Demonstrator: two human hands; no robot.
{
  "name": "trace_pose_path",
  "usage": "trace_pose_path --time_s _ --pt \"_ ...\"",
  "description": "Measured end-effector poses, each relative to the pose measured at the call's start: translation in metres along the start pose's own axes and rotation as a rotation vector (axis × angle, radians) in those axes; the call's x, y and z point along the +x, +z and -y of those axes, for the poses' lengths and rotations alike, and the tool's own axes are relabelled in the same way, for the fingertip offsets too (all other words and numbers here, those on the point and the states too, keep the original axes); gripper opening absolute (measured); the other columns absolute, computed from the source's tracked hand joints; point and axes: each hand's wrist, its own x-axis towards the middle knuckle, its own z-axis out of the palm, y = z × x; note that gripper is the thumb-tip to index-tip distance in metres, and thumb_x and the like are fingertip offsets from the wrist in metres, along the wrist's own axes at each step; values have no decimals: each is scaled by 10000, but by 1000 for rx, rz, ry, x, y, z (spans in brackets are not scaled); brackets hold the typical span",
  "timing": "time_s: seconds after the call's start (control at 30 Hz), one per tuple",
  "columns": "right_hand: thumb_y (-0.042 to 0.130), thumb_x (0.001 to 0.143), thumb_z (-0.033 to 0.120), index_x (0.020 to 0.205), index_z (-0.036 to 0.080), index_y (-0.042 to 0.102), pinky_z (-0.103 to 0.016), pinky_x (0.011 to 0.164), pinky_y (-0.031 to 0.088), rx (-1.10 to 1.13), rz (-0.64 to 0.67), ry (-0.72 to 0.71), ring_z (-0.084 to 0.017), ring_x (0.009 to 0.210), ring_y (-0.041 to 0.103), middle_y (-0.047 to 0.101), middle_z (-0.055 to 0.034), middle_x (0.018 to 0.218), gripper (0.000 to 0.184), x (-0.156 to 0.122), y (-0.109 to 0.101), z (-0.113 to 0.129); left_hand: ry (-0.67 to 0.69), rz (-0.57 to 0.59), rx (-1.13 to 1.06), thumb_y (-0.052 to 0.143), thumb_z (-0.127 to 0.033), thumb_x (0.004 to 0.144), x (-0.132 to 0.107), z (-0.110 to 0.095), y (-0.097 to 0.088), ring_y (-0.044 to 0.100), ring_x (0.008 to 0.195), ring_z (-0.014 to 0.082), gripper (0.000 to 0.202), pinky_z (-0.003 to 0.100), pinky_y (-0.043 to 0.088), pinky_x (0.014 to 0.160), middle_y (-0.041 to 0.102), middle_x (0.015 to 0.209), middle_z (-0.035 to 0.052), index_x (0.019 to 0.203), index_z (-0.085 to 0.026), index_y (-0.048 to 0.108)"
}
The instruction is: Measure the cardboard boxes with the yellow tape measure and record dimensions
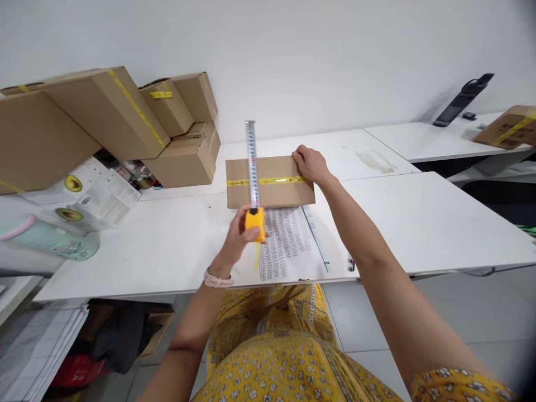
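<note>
In my left hand (243,231) is a yellow tape measure (255,225), gripped by the fingers with the thumb on its front. Its metal blade (252,162) is pulled out and points away from me, passing over the left part of a cardboard box (285,195). The blade's end reaches past the box's far edge; whether it touches the box I cannot tell. Yellow tape runs along the box's top. My right hand (310,163) grips the box's far right corner, fingers curled over the edge. Printed sheets (288,245) lie partly under the box's near side.
Stacked cardboard boxes (180,162) stand at the back left, near a white carton with avocado pictures (104,195) and a mint-green bottle (50,237). At the far right are a black bottle (460,100) and a taped box (508,127). The white table's (167,268) front edge is close to me.
</note>
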Motion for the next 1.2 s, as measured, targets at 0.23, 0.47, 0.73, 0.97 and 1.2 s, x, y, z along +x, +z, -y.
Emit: trace_pose_path --time_s 0.23,0.47,0.73,0.97,1.2 --pt "253 1025 233 1146 236 612 -490 952 399 -75 -33 -68 -337 1053 594 726 -146 1117 379 1 6 14 -174 76 -98 843 -515 713 4 35 38 751 694 163 641 276 601 535 589 1376 131 1179 -210 525" --pt "329 981 186 1495 320 526 -485 918 366 -156 -11 -200 -330 1028 532 672 -124 1125 566 -3 7 19 -194 57 -147 831 -509 724 -3 45 42 743 702 164 624 292 596 543 575 1421 148 1176 -213 519" --pt "322 1036 348 1376 407 649 -504 897 381 -130 -9 -307 -324 1009 466 615 -114 1087 476 3 16 9 -192 48 -114 876 -505 710 -6 68 47 688 770 146 661 290 612 595 616 1323 114 1195 -233 518" --pt "302 1029 288 1397 414 630 -517 913 376 -121 -22 -287 -330 1032 457 612 -112 1118 508 -1 17 9 -201 56 -89 890 -502 697 -4 86 46 670 839 172 716 304 608 648 632 1251 103 1230 -246 487" --pt "317 1015 259 1380 423 635 -524 918 381 -105 -36 -291 -328 1037 459 603 -105 1085 511 -1 19 7 -211 62 -90 892 -496 696 -7 83 40 670 839 174 744 310 602 668 639 1232 98 1258 -253 470"
